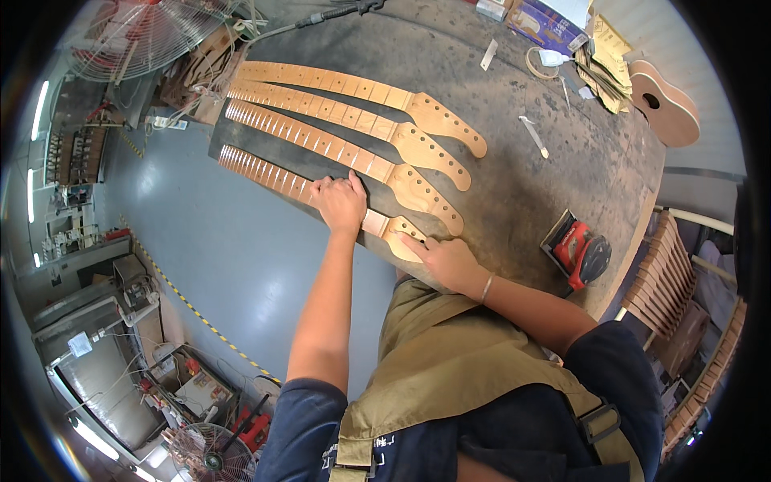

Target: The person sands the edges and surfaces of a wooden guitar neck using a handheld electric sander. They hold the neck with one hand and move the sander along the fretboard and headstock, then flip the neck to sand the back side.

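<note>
Guitar neck [285, 183] gripped under left hand [341, 204]; right hand [451, 263] touches headstock [398, 246], hold unclear; likely checking, next needing steady support.

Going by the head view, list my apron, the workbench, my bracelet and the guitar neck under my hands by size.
Largest to smallest:
Workbench
Apron
Guitar neck, partly covered
Bracelet

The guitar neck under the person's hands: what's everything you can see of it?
The guitar neck looks wooden, with a brownish, fretted fretboard and a paler, drilled headstock. It lies along the near edge of the table, the nearest of four, headstock toward the right. The left hand rests across the fretboard; the right hand touches the headstock.
</note>
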